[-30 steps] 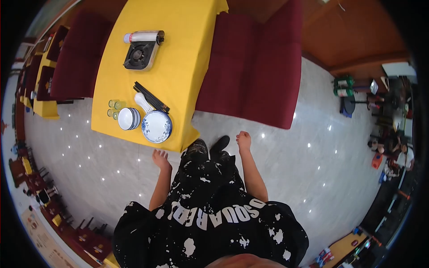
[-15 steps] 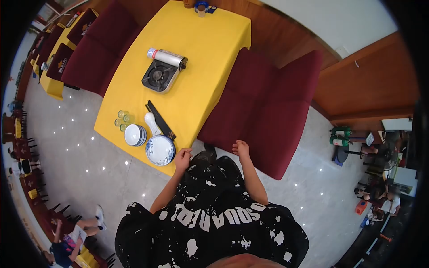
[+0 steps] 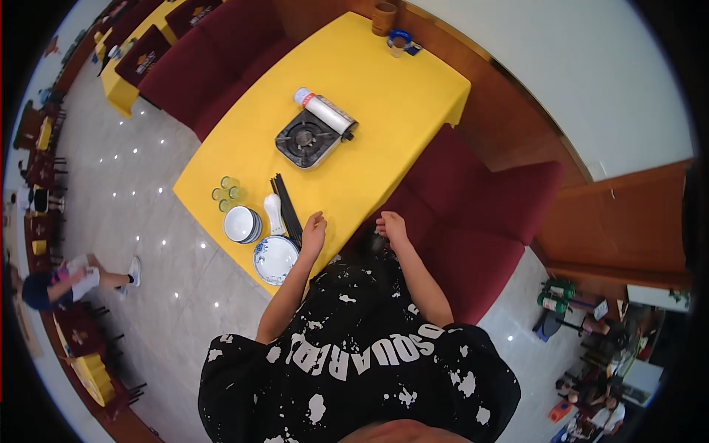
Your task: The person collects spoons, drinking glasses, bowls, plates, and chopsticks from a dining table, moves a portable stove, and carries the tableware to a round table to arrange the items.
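My left hand (image 3: 314, 230) hovers by the near edge of the yellow-covered table, fingers loosely curled in, nothing seen in them. Close to its left lie black chopsticks (image 3: 287, 207), white soup spoons (image 3: 273, 213) and stacked plates (image 3: 275, 259) with a blue pattern. Beyond the plates are stacked bowls (image 3: 238, 224) and several greenish glasses (image 3: 230, 194). My right hand (image 3: 391, 225) is in front of the maroon bench, fingers also curled, with no object showing. A portable gas stove (image 3: 305, 140) stands mid-table, with a silver gas canister (image 3: 327, 114) lying along its far side.
The yellow tablecloth (image 3: 384, 111) hangs over the table's edges. Maroon benches (image 3: 473, 244) flank it on both sides. A brown container (image 3: 383, 19) and a blue item (image 3: 399, 37) sit at the far end. Another person (image 3: 70, 280) is at the far left.
My view has turned and moved nearer the table, so its contents appear shifted right. My left hand has moved forward past the table edge, beside the plates and chopsticks. Both hands remain curled.
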Motion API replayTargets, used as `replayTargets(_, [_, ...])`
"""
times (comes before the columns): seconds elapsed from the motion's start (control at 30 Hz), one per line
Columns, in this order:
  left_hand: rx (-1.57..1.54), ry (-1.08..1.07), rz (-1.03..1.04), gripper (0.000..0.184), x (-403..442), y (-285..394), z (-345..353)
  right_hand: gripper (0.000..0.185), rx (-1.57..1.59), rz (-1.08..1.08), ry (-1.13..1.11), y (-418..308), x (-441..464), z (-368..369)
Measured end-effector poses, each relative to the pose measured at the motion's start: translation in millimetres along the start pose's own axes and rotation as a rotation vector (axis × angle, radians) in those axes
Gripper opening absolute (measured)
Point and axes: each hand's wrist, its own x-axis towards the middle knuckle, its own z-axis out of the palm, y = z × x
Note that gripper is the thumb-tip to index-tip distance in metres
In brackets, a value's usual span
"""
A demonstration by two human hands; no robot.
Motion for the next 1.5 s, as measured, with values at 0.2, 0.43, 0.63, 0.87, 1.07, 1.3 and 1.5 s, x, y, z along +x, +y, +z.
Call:
replayTargets(0.2, [-0.277, 0.171, -0.117, 0.063, 61, 73, -10, 0.035, -0.146, -0.309, -0.077, -80, 104, 67])
replayTargets(0.43, [-0.422, 0.274, -0.206, 0.072, 136, 105, -11, 0.084, -0.243, -0.273, -0.148, -182, 188, 134])
replayTargets(0.63, [-0.672, 0.341, -0.311, 0.056, 158, 123, -1, 0.089, -0.261, -0.134, -0.405, -218, 208, 139])
replayTargets(0.87, [-0.702, 0.349, -0.249, 0.054, 155, 117, 13, 0.077, -0.293, -0.369, -0.412, -225, 229, 127])
replayTargets(1.07, [-0.595, 0.19, -0.2, 0.054, 187, 138, 3, 0.073, -0.092, -0.38, -0.299, -225, 211, 111])
replayTargets(1.3, [-0.393, 0.018, -0.241, 0.053, 269, 185, 124, 0.07, 0.069, -0.341, -0.053, -255, 243, -9])
replayTargets(1.5, [-0.451, -0.002, -0.21, 0.053, 334, 210, 165, 0.076, 0.212, -0.21, 0.124, -245, 243, -25])
